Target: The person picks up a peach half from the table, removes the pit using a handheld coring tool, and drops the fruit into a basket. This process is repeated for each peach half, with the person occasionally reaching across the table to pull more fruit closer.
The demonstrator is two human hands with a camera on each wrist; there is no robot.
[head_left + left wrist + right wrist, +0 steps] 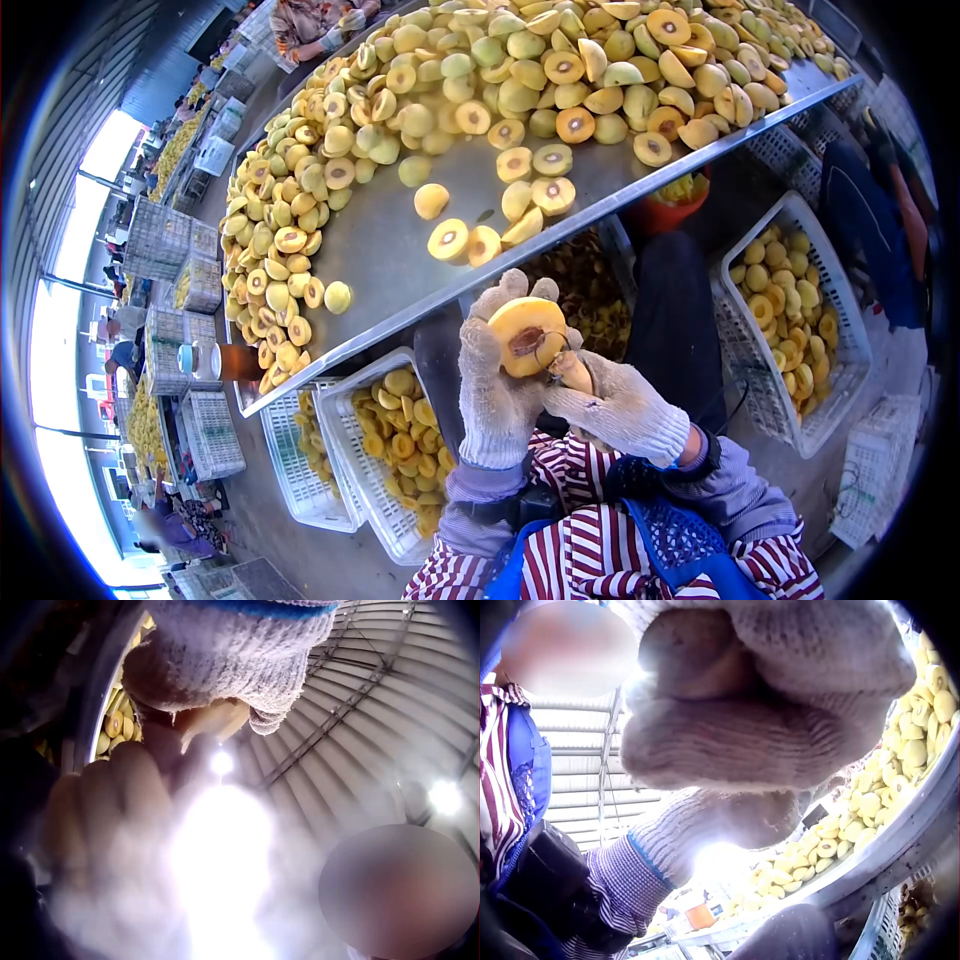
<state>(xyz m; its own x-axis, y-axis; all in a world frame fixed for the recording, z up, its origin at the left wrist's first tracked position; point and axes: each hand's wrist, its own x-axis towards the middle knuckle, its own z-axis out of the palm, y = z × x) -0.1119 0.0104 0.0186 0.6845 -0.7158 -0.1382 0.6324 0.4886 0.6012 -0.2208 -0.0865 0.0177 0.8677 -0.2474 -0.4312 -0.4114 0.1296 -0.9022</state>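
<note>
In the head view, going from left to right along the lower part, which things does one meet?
White basket of fruit halves → left hand holding a halved fruit → right hand → white basket of fruit.

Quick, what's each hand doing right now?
Left hand: grips a halved peach.
Right hand: curled round a small tool at the peach's pit.

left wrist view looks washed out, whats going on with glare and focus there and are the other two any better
Left wrist: a roof light flares white across the lower middle, hazing the gloved left hand and the fruit it grips. Right wrist: the right hand fills the frame, soft and too close, backlit from below. Head: sharp, evenly lit, with fisheye bending the metal table edge and dark corners.
</note>
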